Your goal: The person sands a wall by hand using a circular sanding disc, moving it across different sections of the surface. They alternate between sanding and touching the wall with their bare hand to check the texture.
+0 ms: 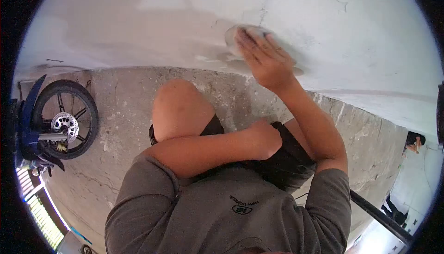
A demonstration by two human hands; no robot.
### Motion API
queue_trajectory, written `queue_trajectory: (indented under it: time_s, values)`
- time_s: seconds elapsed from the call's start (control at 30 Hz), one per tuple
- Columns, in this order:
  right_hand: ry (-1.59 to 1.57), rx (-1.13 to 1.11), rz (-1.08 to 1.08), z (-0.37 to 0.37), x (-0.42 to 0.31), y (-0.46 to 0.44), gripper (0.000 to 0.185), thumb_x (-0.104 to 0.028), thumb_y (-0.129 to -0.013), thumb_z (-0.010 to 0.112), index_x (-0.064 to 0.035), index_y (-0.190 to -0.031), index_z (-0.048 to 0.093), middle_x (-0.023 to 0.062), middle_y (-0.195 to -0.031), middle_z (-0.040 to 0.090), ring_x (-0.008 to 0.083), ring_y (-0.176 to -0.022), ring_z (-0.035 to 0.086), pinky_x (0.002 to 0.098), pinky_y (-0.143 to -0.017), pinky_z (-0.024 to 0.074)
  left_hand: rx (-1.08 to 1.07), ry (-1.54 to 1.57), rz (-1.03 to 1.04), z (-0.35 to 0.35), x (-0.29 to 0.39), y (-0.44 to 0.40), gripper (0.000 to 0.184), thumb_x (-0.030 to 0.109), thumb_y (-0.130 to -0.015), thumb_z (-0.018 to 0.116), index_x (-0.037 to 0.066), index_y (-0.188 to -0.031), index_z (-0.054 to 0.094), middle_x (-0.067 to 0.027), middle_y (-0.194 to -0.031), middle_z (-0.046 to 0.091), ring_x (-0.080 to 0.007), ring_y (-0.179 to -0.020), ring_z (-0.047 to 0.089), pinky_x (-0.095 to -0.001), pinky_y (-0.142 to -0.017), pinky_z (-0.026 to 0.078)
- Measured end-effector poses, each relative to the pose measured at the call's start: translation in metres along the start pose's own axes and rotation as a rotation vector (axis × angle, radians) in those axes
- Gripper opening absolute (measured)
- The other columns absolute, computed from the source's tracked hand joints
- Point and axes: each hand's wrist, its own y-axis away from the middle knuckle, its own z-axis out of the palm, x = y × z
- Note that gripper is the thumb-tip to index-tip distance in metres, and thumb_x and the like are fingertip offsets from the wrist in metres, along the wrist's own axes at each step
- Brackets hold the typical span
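Note:
My right hand (267,60) presses a grey, rounded pad (230,36) flat against the white wall (152,27). The pad shows past the fingertips and beside the palm, and its exact kind cannot be made out. The fingers over it are slightly blurred. Around the hand, the wall has grey smudges, and a thin crack (264,9) runs above it. My left forearm lies across my lap. My left hand (263,139) rests curled in a fist near my right thigh; its fingertips are hidden, and nothing shows sticking out of it.
A motorcycle's front wheel (67,120) stands at the left on the stained concrete floor (125,110). My bent knee (180,106) is close to the wall. A dark bar (381,217) crosses the lower right. Another person (415,140) is at the far right edge.

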Motion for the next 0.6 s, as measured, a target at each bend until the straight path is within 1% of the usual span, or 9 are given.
queue_trajectory:
  time_s: [0.03,0.1,0.17,0.23,0.3,0.4,0.43,0.5,0.6]
  values:
    - [-0.009,0.002,-0.004,-0.004,0.003,-0.006,0.040,-0.019,-0.091,0.052,-0.0139,-0.129,0.064,-0.0027,-0.145,0.054,0.0140,-0.136,0.046,0.0349,-0.117,0.0311,0.001,0.005,-0.009,0.004,0.000,-0.001,0.018,0.015,-0.079,0.056,0.004,-0.085,0.069,-0.0155,-0.082,0.071,-0.0332,-0.084,0.071,-0.0496,-0.078,0.048]
    - [0.051,0.153,0.102,-0.010,0.004,-0.013,0.039,-0.020,-0.092,0.052,-0.0131,-0.128,0.065,-0.0032,-0.146,0.053,0.0139,-0.137,0.045,0.0349,-0.117,0.0303,0.033,0.052,0.016,0.006,0.004,0.001,0.019,0.015,-0.079,0.055,0.003,-0.084,0.069,-0.0164,-0.083,0.071,-0.0344,-0.084,0.071,-0.0508,-0.078,0.048]
    - [0.055,0.103,0.071,0.001,-0.001,-0.004,0.040,-0.021,-0.091,0.053,-0.0139,-0.130,0.063,-0.0045,-0.147,0.052,0.0140,-0.136,0.046,0.0349,-0.117,0.0303,0.014,0.031,0.004,0.011,0.004,-0.001,0.019,0.015,-0.079,0.056,0.002,-0.084,0.069,-0.0167,-0.083,0.071,-0.0349,-0.084,0.071,-0.0517,-0.078,0.048]
    - [-0.033,-0.046,-0.033,0.014,-0.011,0.001,0.043,-0.021,-0.091,0.053,-0.0158,-0.134,0.061,-0.0041,-0.146,0.053,0.0148,-0.135,0.047,0.0348,-0.116,0.0305,-0.008,-0.013,0.002,0.008,0.000,-0.002,0.020,0.016,-0.079,0.056,0.002,-0.084,0.069,-0.0169,-0.083,0.071,-0.0353,-0.084,0.071,-0.0526,-0.078,0.048]
    - [-0.023,-0.024,-0.009,0.003,-0.009,-0.009,0.045,-0.021,-0.091,0.053,-0.0159,-0.135,0.060,-0.0033,-0.147,0.052,0.0154,-0.134,0.048,0.0347,-0.116,0.0309,0.002,0.013,-0.013,0.007,-0.001,0.000,0.020,0.016,-0.079,0.056,0.001,-0.085,0.068,-0.0167,-0.082,0.071,-0.0360,-0.083,0.070,-0.0539,-0.079,0.048]
    - [-0.013,0.215,0.092,-0.012,0.006,-0.020,0.044,-0.021,-0.090,0.054,-0.0128,-0.133,0.061,-0.0010,-0.148,0.050,0.0153,-0.136,0.046,0.0343,-0.116,0.0309,0.062,0.037,-0.002,0.014,-0.001,-0.002,0.020,0.016,-0.079,0.056,0.001,-0.086,0.067,-0.0161,-0.080,0.070,-0.0359,-0.081,0.070,-0.0530,-0.079,0.049]
    - [-0.016,0.216,0.093,-0.004,0.004,-0.016,0.044,-0.021,-0.090,0.054,-0.0128,-0.133,0.061,-0.0010,-0.148,0.050,0.0153,-0.136,0.046,0.0343,-0.116,0.0309,0.060,0.038,-0.003,0.015,0.000,-0.002,0.020,0.016,-0.079,0.056,0.001,-0.086,0.067,-0.0161,-0.080,0.070,-0.0359,-0.081,0.070,-0.0530,-0.079,0.049]
    - [-0.015,0.031,-0.041,0.009,-0.005,-0.009,0.042,-0.021,-0.091,0.054,-0.0134,-0.131,0.062,-0.0005,-0.148,0.051,0.0149,-0.137,0.045,0.0346,-0.116,0.0309,0.033,0.018,-0.003,0.013,0.000,-0.001,0.020,0.016,-0.079,0.056,0.002,-0.087,0.067,-0.0153,-0.078,0.070,-0.0356,-0.078,0.070,-0.0519,-0.079,0.048]
    - [-0.034,0.036,-0.058,0.008,-0.011,-0.013,0.042,-0.020,-0.090,0.054,-0.0126,-0.131,0.063,-0.0004,-0.148,0.050,0.0139,-0.138,0.044,0.0339,-0.117,0.0308,0.041,-0.019,0.008,0.015,-0.001,-0.002,0.019,0.016,-0.080,0.056,0.002,-0.087,0.066,-0.0147,-0.077,0.069,-0.0351,-0.077,0.069,-0.0509,-0.078,0.048]
